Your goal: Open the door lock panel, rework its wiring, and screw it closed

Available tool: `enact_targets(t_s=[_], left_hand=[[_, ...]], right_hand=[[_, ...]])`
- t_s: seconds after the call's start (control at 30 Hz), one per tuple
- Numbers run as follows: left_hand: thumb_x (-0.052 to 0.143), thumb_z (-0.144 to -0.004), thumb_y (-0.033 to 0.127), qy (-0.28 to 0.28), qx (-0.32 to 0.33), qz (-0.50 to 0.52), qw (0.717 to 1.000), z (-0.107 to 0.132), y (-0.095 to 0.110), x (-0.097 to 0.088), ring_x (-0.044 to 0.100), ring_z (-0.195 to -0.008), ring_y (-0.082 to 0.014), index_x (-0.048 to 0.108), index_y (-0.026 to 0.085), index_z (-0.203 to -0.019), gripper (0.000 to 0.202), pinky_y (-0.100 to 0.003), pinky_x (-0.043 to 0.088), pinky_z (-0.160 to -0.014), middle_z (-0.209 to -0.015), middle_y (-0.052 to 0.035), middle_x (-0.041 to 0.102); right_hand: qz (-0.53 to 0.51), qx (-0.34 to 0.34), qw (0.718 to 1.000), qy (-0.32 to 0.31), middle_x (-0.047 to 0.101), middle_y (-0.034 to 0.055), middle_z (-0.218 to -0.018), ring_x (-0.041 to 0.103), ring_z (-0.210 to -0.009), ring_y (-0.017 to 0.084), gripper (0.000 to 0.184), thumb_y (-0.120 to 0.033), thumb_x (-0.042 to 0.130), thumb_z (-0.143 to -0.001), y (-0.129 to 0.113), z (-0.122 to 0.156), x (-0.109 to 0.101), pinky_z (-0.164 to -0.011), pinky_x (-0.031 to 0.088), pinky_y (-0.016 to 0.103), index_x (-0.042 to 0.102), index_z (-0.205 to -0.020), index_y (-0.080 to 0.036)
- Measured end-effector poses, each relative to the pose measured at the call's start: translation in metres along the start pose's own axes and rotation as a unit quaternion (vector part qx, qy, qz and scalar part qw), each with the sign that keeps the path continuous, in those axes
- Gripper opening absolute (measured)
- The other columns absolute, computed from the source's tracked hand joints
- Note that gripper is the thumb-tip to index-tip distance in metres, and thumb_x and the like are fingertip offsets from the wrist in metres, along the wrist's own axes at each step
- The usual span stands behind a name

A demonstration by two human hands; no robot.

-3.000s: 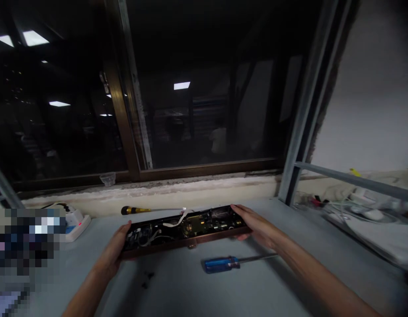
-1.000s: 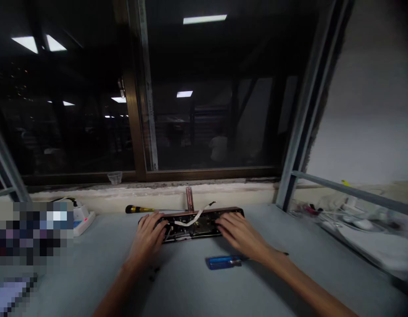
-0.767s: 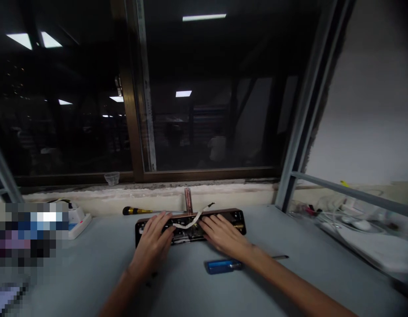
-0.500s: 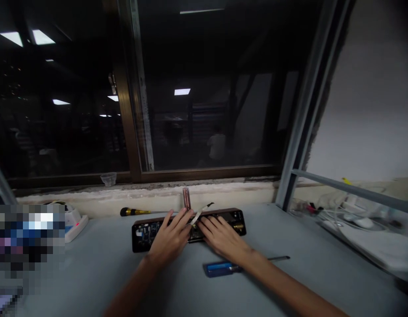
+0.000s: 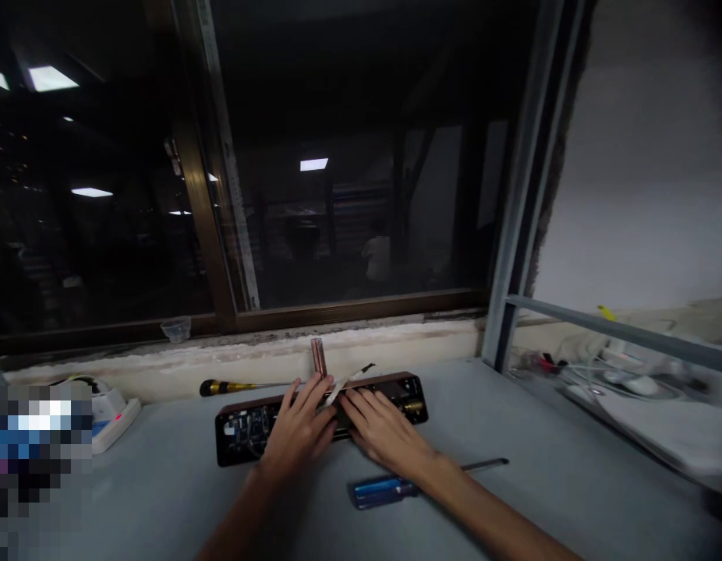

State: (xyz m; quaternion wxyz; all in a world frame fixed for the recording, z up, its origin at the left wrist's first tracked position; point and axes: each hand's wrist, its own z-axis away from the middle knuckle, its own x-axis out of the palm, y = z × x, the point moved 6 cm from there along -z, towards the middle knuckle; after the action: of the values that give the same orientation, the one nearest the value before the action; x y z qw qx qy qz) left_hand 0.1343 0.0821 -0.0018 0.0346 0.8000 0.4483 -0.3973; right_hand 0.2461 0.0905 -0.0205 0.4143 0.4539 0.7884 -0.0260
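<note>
Hands (image 5: pixel 296 428) (image 5: pixel 390 432), two, on one open casing (image 5: pixel 238 436), fingers (image 5: pixel 306 397) bent, grip unclear, two screwdrivers (image 5: pixel 235 387) (image 5: pixel 380 492)

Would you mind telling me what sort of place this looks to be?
Probably an electronics workbench beside a window: a long open case of electronics sits there, with a blue-handled screwdriver in front and a yellow-and-black screwdriver behind.

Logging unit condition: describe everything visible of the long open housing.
A long, dark housing with a brownish far side, material unclear, lies open side up on the grey table. Inside: circuit parts at left, a brassy piece at right; a white cable rises near the middle. The left hand and right hand touch its middle, hiding much.
</note>
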Motion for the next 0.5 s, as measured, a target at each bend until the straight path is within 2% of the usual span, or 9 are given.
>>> enact_targets(t_s=[0.1, 0.27, 0.5], left_hand=[[0.044, -0.082, 0.02, 0.014, -0.043, 0.019, 0.999, -0.002, -0.002, -0.001, 0.035, -0.123, -0.0217, 0.055, 0.021, -0.101, 0.022, -0.043, 0.029, -0.099, -0.129, -0.0078, 0.046], [0.05, -0.076, 0.02, 0.029, -0.131, 0.02, 0.991, -0.005, -0.011, -0.001, 0.039, -0.12, -0.0263, 0.051, 0.018, -0.107, 0.031, -0.046, 0.033, -0.095, -0.126, -0.0123, 0.048], [0.046, -0.078, 0.017, 0.042, -0.1, -0.005, 0.994, -0.009, 0.002, -0.005, 0.044, -0.116, -0.0238, 0.051, 0.02, -0.111, 0.033, -0.043, 0.029, -0.098, -0.122, -0.0082, 0.053]], right_hand=[[-0.011, -0.001, 1.0, -0.005, 0.055, 0.01, -0.114, 0.048, -0.098, 0.024, 0.045, -0.017, 0.056, -0.073, 0.0, 0.0, -0.001, -0.084, 0.04, 0.035, 0.048, -0.117, -0.008], [-0.023, -0.004, 1.0, -0.003, 0.058, 0.0097, -0.106, 0.05, -0.095, 0.023, 0.044, -0.022, 0.057, -0.074, 0.002, -0.001, 0.001, -0.086, 0.042, 0.033, 0.05, -0.114, -0.006], [-0.038, -0.009, 0.999, 0.002, 0.058, 0.0103, -0.102, 0.051, -0.094, 0.023, 0.047, -0.025, 0.06, -0.071, 0.003, 0.002, -0.001, -0.085, 0.044, 0.034, 0.05, -0.113, -0.007]])
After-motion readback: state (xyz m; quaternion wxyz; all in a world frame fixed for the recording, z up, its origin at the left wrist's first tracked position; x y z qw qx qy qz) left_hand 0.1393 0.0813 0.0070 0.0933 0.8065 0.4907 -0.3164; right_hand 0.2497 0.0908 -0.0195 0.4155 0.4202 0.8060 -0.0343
